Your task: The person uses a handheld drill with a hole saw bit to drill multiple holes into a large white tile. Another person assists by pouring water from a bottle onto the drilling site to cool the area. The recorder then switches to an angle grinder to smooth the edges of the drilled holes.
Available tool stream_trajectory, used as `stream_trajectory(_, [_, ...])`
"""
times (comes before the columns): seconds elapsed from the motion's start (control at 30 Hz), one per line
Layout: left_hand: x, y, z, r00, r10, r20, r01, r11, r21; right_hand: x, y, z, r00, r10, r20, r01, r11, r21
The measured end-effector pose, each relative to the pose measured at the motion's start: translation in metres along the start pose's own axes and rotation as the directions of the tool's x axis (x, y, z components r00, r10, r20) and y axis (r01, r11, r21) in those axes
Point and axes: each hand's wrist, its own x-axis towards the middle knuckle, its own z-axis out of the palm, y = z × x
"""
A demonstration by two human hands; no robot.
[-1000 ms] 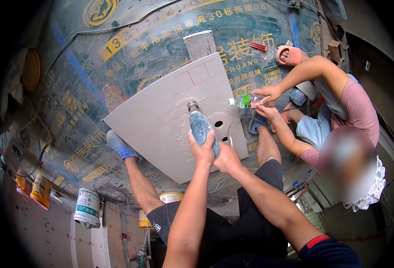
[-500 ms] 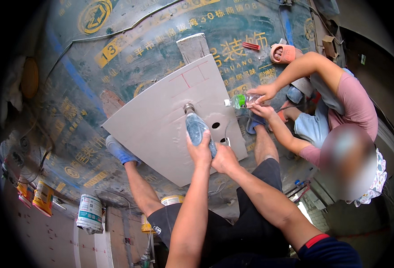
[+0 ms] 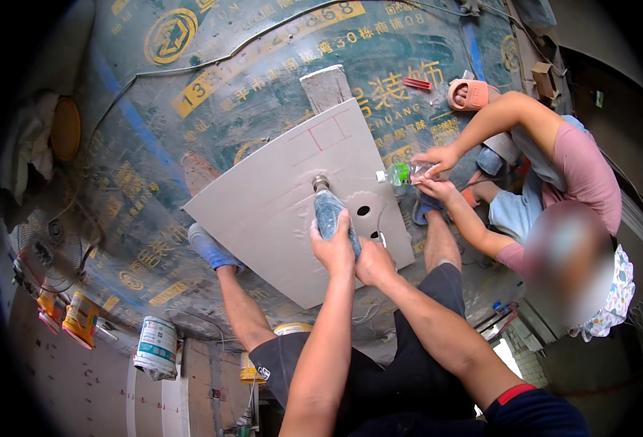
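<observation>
While the left hand (image 3: 333,246) is wrapped around the dusty blue-grey, elongated power tool (image 3: 328,213), the right hand (image 3: 374,264) closes on its rear end. Ahead of both hands, the round metal bit (image 3: 320,181) meets the large pale-grey flat slab (image 3: 270,218) (a dark round hole (image 3: 363,211) sits beyond the right hand). Farther right, a co-worker (image 3: 587,171) holds a clear plastic bottle (image 3: 401,173).

On the slab (image 3: 263,211) we find the power tool (image 3: 329,213), with the bottle (image 3: 400,174) to its right, the board (image 3: 326,88) beyond the slab, and the fan (image 3: 55,231) far left.
</observation>
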Motion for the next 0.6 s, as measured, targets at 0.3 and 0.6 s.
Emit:
stream_trajectory(0.3, [0.007, 0.005, 0.007, 0.979, 0.191, -0.066, -0.159, 0.928, 0.337, 0.002, 0.003, 0.002, 1.000, -0.025, 0.004, 0.025, 0.999, 0.025])
stream_trajectory(0.6, [0.007, 0.001, 0.009, 0.977, 0.190, -0.098, -0.146, 0.928, 0.343, -0.004, -0.006, -0.011, 0.999, -0.002, 0.035, 0.001, 1.000, 0.025])
